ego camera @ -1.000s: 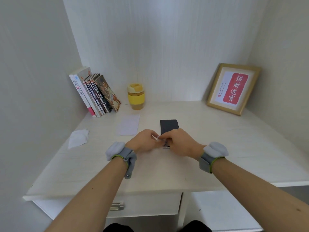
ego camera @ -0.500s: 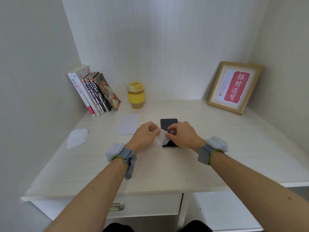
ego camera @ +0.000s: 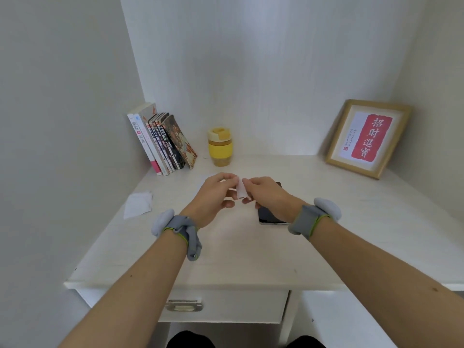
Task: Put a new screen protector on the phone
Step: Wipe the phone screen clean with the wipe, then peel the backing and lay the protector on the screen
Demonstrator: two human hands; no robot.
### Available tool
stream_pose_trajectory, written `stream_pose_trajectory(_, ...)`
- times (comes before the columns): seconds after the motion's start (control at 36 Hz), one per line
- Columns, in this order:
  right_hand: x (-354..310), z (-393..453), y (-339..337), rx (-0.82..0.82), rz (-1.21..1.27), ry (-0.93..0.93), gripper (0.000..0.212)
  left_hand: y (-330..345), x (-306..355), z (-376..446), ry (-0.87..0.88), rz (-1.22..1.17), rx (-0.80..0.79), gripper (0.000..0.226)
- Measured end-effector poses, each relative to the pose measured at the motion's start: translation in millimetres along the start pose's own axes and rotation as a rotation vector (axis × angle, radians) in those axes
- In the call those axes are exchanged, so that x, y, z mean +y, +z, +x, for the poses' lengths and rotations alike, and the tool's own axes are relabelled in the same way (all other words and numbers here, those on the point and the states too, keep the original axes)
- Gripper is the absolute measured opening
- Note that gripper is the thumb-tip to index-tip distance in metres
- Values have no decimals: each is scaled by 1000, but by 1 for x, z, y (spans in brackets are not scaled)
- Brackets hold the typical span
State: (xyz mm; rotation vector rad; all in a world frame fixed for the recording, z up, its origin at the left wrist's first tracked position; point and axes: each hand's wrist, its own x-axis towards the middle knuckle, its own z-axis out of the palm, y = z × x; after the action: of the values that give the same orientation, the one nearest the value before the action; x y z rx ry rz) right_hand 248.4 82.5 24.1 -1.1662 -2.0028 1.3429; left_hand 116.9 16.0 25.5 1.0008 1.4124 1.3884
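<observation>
A black phone [ego camera: 270, 216] lies face up on the white desk [ego camera: 251, 254], mostly hidden under my right hand and wrist. Both hands are raised a little above the desk, to the left of the phone. My left hand [ego camera: 216, 194] and my right hand [ego camera: 266, 194] pinch a small white wipe [ego camera: 241, 190] between their fingertips. The wipe hangs upright between the two hands.
A crumpled white tissue [ego camera: 138, 205] lies at the desk's left side. Several books [ego camera: 163, 141] lean against the left wall, with a yellow cup [ego camera: 220, 146] beside them. A framed red print [ego camera: 367, 138] leans at the back right. A drawer handle [ego camera: 183, 305] shows below the desk edge.
Both hands rose from the phone's near end and shifted left, lifting the white wipe off the screen. More of the phone's lower part now shows.
</observation>
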Motion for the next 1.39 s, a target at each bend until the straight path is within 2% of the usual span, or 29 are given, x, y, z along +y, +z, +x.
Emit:
stream_pose_trajectory(0.11,-12,-3,12,-139,325,130,27,-16,5,-8,-49,-80,16,11)
stream_pose_trajectory(0.19,-20,-1,26,-199,425,194,16,-36,6,-15,-70,-81,63,15)
stream_pose_trajectory(0.28,-22,2,40,-194,468,209,20,-54,3,-23,-88,36,120,19)
stream_pose_trajectory(0.42,-23,4,63,-108,322,158,22,-78,-3,-33,-126,289,234,7)
stream_pose_trajectory(0.58,-30,8,107,-130,187,103,10,-119,-16,-41,-134,587,290,18)
stream_pose_trajectory(0.81,-46,14,162,-168,115,98,14,-159,-23,-59,-138,842,397,13)
stream_pose_trajectory(0.92,-48,15,183,-160,-12,81,13,-173,-27,-67,-165,952,437,6)
stream_pose_trajectory(1.03,-48,17,190,-113,-129,26,16,-179,-34,-68,-138,1016,483,15)
stream_pose_trajectory(1.14,-49,17,192,-81,-220,-28,8,-178,-37,-65,-142,1105,464,14)
stream_pose_trajectory(1.19,-50,18,191,-49,-282,-35,15,-178,-40,-62,-144,1162,442,14)
stream_pose_trajectory(1.25,-50,17,188,-47,-333,-50,9,-178,-42,-60,-157,1199,442,17)
stream_pose_trajectory(1.33,-48,16,178,-47,-402,-62,29,-176,-43,-57,-147,1263,438,23)
stream_pose_trajectory(1.39,-48,15,168,-22,-425,-64,32,-169,-41,-54,-114,1339,439,25)
